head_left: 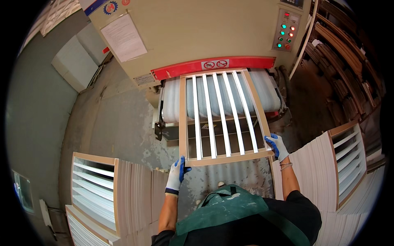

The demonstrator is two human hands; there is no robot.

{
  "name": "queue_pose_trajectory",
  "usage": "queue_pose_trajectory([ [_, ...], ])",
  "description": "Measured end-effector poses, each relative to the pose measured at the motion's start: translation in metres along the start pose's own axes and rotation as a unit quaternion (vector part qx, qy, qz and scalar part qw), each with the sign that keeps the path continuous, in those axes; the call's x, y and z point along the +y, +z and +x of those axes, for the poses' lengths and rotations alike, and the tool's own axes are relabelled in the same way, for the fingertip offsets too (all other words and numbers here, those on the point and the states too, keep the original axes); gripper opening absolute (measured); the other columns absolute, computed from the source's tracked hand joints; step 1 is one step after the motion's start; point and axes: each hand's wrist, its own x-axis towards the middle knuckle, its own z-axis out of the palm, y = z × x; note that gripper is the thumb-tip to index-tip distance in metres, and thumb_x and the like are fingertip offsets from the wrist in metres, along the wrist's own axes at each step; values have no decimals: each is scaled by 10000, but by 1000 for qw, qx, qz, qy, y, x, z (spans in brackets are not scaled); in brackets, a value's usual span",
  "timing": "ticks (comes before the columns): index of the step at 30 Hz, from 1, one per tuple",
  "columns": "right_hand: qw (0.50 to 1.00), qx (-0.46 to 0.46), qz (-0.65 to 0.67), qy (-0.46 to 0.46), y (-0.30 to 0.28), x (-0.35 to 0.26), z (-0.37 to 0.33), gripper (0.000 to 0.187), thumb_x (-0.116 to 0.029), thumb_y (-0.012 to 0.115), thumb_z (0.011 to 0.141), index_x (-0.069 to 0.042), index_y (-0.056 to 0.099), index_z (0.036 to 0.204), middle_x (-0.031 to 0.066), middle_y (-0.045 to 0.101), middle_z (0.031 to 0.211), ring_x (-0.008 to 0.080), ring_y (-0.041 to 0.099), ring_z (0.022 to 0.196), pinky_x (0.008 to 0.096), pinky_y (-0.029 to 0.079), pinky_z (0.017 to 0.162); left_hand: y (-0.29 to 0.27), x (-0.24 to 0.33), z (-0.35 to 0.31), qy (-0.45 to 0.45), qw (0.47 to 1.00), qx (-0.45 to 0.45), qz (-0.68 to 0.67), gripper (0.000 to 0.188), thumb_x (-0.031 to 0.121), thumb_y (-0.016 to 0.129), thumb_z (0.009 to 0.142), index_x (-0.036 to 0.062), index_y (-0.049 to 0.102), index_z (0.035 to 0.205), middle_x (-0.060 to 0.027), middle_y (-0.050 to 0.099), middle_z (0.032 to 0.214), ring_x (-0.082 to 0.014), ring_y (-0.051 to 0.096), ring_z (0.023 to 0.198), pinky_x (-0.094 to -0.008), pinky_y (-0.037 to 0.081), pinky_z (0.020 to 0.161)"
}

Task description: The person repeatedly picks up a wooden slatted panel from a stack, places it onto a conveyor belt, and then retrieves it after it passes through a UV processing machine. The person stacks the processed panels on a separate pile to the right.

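Between my hands is a slatted frame panel, with a tan border and several white slats. Its far end rests on the machine's conveyor belt, just below a red guard bar; the near end sticks out toward me. My left hand, in a white and blue glove, is closed on the near left corner. At the near right corner my right hand, gloved alike, grips the border's side. Fingers of both hands are partly hidden by the frame.
Stacks of similar slatted panels stand at the left and right. The large beige machine fills the far side, with a lit button panel. Long brown boards are piled at the far right. A grey wall runs along the left.
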Motion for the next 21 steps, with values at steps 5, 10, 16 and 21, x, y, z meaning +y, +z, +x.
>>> queue_pose_trajectory([
  [5, 997, -37, -49, 39, 2, -6, 12, 144, -154, 723, 905, -19, 681, 934, -39, 617, 789, 57, 561, 694, 228, 449, 618, -14, -25, 12, 110, 989, -3, 102, 450, 365, 500, 1063, -54, 626, 1168, -115, 684, 991, -208, 706, 875, -317, 606, 789],
  [10, 989, 12, -145, -4, -8, 20, 24, 262, -170, 766, 873, 21, 689, 1035, 29, 700, 884, 91, 621, 721, 270, 498, 628, 4, -10, 5, 64, 998, 1, 6, 410, 352, 480, 1070, -36, 603, 1117, -115, 647, 962, -225, 705, 879, -354, 602, 786],
  [16, 950, 90, -297, -34, -5, 21, 2, 309, -209, 786, 845, 8, 686, 1040, 66, 700, 814, 143, 635, 625, 319, 509, 564, -2, -28, -15, 84, 986, -6, 143, 458, 388, 457, 1064, -41, 619, 1072, -199, 654, 956, -314, 674, 865, -395, 533, 798],
  [21, 942, 112, -315, 5, -24, 36, -32, 291, -204, 781, 835, 4, 682, 1013, 69, 696, 770, 162, 653, 609, 334, 510, 539, 0, -46, -53, 22, 994, -9, 104, 446, 367, 426, 1072, -40, 596, 1007, -240, 642, 880, -391, 655, 871, -420, 505, 777],
])
